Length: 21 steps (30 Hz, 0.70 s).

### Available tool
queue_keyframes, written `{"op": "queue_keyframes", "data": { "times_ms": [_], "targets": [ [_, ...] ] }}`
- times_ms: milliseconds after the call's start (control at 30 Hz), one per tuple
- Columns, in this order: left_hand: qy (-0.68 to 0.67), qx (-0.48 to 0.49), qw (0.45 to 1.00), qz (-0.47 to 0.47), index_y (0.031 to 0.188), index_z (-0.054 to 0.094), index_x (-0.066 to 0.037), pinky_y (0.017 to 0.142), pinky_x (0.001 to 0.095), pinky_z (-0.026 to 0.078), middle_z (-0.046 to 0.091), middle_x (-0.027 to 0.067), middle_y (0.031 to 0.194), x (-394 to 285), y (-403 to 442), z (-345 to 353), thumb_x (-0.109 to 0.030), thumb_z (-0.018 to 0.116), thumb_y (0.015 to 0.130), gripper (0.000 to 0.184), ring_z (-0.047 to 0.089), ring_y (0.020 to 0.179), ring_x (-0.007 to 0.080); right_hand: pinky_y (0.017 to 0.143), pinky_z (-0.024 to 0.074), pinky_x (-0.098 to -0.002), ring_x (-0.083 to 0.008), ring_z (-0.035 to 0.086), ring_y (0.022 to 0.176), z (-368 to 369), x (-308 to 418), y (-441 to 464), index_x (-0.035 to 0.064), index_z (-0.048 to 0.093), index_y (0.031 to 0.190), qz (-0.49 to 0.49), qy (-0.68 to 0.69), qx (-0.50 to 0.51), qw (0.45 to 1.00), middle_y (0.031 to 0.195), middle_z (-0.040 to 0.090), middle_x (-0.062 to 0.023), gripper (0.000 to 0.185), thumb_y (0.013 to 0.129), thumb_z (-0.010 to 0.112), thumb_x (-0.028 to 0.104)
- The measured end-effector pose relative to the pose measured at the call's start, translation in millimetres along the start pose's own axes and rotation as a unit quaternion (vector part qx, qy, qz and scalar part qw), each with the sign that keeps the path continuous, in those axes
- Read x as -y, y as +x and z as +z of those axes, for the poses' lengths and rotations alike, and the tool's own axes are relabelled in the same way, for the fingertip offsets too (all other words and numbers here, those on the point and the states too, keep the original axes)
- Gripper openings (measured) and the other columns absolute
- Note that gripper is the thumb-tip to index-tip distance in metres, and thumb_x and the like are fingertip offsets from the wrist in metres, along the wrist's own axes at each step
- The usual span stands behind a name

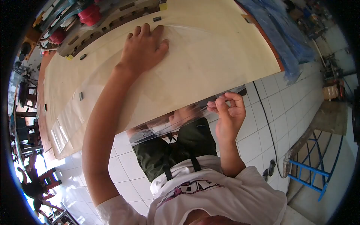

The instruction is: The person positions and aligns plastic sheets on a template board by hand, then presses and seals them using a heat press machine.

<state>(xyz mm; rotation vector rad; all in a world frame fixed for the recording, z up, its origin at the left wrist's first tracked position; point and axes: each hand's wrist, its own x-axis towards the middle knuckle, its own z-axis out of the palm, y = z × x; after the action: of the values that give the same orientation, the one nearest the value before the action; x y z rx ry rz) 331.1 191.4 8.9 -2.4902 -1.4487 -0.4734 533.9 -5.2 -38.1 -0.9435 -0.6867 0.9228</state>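
My left hand (pixel 144 48) rests palm down on the pale sheet (pixel 210 56) covering the table, fingers spread. Beneath and around it lies a clear plastic film (pixel 64 127), shiny and creased at the left. Part of that film hangs past the table's front edge, in front of my legs. My right hand (pixel 230 116) is raised just off this edge, with thumb and fingertips pinched together at the right end of the hanging film. The exact grip point is hard to see because the film is transparent.
Small dark blocks (pixel 157 18) sit on the pale sheet. A long slotted bar (pixel 108 28) with red parts (pixel 90 15) runs along the far left. Blue plastic sheeting (pixel 279 30) drapes over the right edge. A black cable (pixel 268 123) crosses the tiled floor near a blue metal frame (pixel 309 168).
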Motion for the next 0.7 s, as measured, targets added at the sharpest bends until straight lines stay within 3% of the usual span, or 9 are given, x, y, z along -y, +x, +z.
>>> {"op": "queue_keyframes", "data": {
  "times_ms": [333,433,500,700],
  "targets": [
    [-0.003,-0.033,0.999,0.007,0.13,0.055,-0.008,0.092,0.0498,0.046,0.057,0.0192,0.11,3.5,0.4,6.7,-0.037,0.049,0.091,0.049,0.055,0.109,0.0354,0.067,0.0606,-0.0314,-0.0176,0.068,0.076,-4.7,-3.9,-4.2,0.0011,0.051,0.107,0.005,-0.011,0.0,1.0,0.088,0.062,-0.0083,0.025,0.089,0.069,0.0],
    [-0.017,-0.021,1.0,-0.002,0.128,0.056,-0.009,0.092,0.0494,0.044,0.058,0.0193,0.11,2.1,0.6,2.3,-0.038,0.049,0.09,0.049,0.055,0.11,0.035,0.065,0.0607,-0.0312,-0.017,0.068,0.072,-4.3,-7.0,-5.3,0.0021,0.05,0.104,0.007,-0.017,-0.018,1.0,0.087,0.062,-0.0086,0.023,0.089,0.069,0.001],
    [-0.023,-0.011,1.0,-0.005,0.128,0.056,-0.009,0.092,0.0493,0.044,0.058,0.0195,0.111,2.1,0.3,1.2,-0.038,0.049,0.089,0.049,0.054,0.11,0.0352,0.057,0.0571,-0.0293,-0.0166,0.066,0.063,-2.2,-8.9,-5.3,0.0038,0.054,0.101,-0.011,-0.021,-0.03,0.999,0.086,0.063,-0.0063,0.02,0.088,0.069,0.002],
    [-0.032,-0.005,0.999,-0.013,0.127,0.056,-0.009,0.093,0.0495,0.044,0.058,0.02,0.111,3.7,2.1,-1.0,-0.039,0.049,0.089,0.049,0.054,0.111,0.036,0.059,0.0595,-0.0303,-0.0165,0.067,0.066,-4.0,-7.6,-5.6,0.0025,0.05,0.102,0.0,-0.017,-0.026,1.0,0.083,0.061,-0.0082,0.024,0.089,0.07,0.001]
  ]
}}
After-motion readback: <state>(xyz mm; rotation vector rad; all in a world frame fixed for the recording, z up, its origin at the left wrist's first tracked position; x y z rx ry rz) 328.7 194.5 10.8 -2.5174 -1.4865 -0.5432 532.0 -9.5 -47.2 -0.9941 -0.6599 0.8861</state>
